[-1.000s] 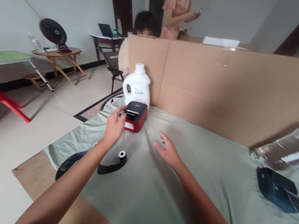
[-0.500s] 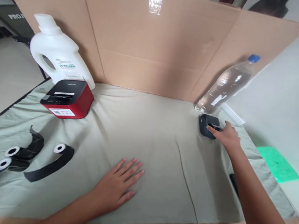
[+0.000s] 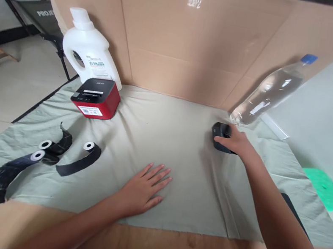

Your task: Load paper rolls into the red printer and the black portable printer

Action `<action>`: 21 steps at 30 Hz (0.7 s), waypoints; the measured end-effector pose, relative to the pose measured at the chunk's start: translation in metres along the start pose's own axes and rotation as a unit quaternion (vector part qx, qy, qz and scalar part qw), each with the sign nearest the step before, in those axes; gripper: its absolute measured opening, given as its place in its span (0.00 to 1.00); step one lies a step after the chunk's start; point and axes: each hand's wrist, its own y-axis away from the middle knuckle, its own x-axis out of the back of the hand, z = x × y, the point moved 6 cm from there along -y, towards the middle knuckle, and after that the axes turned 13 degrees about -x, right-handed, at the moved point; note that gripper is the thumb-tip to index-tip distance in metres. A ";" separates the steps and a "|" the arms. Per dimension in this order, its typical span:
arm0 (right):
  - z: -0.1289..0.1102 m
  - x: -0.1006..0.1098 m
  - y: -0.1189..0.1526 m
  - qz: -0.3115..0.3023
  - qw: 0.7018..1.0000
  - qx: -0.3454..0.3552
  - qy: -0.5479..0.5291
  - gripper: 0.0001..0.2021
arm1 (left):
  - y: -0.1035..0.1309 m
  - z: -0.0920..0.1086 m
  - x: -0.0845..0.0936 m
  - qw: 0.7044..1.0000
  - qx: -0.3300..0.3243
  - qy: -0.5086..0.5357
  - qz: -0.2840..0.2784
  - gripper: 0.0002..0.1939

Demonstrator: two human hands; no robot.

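My right hand [image 3: 233, 139] grips a small black box-shaped device [image 3: 219, 130] at the right of the cloth, thumb on its near side and fingers over its right side. The device rests on or just above the cloth; I cannot tell which. Palm down, my left hand [image 3: 145, 189] lies on the grey-green cloth [image 3: 165, 133] with fingers spread, holding nothing. At the left stands a red and black label printer [image 3: 95, 98]. In front of it are several partly unrolled black paper rolls [image 3: 80, 165].
A white detergent bottle [image 3: 92, 53] stands behind the printer. A clear water bottle [image 3: 270, 91] with a blue cap leans against the cardboard screen [image 3: 186, 46]. A dark flat object [image 3: 296, 211] is partly hidden by my right arm. Farther right is a green stool [image 3: 329, 189].
The black device has moved left, away from the water bottle's base, with my right hand on it. My left hand stays flat on the cloth. The camera view has shifted.
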 end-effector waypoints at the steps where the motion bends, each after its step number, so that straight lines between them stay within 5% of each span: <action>1: -0.016 -0.007 0.018 -0.009 1.000 0.022 0.002 0.44 | 0.000 0.000 0.000 1.000 0.001 0.004 0.002 0.31; 6: -0.087 -0.043 0.103 -0.122 0.985 0.117 0.020 0.40 | 0.004 0.005 0.000 1.000 0.004 0.016 0.019 0.30; 9: -0.112 -0.057 0.131 -0.117 0.987 0.110 0.020 0.39 | 0.006 0.008 0.000 0.999 0.003 0.024 0.032 0.31; 13: -0.126 -0.090 0.135 -0.058 0.995 0.080 -0.015 0.42 | 0.007 0.009 -0.001 0.998 0.006 0.045 0.039 0.31; 18: -0.135 -0.130 0.133 0.073 0.969 0.178 -0.154 0.44 | 0.005 0.009 0.001 0.996 0.015 0.072 0.040 0.29; 21: -0.134 -0.139 0.138 0.067 0.972 0.174 -0.141 0.46 | 0.005 0.008 0.002 0.995 0.015 0.086 0.042 0.28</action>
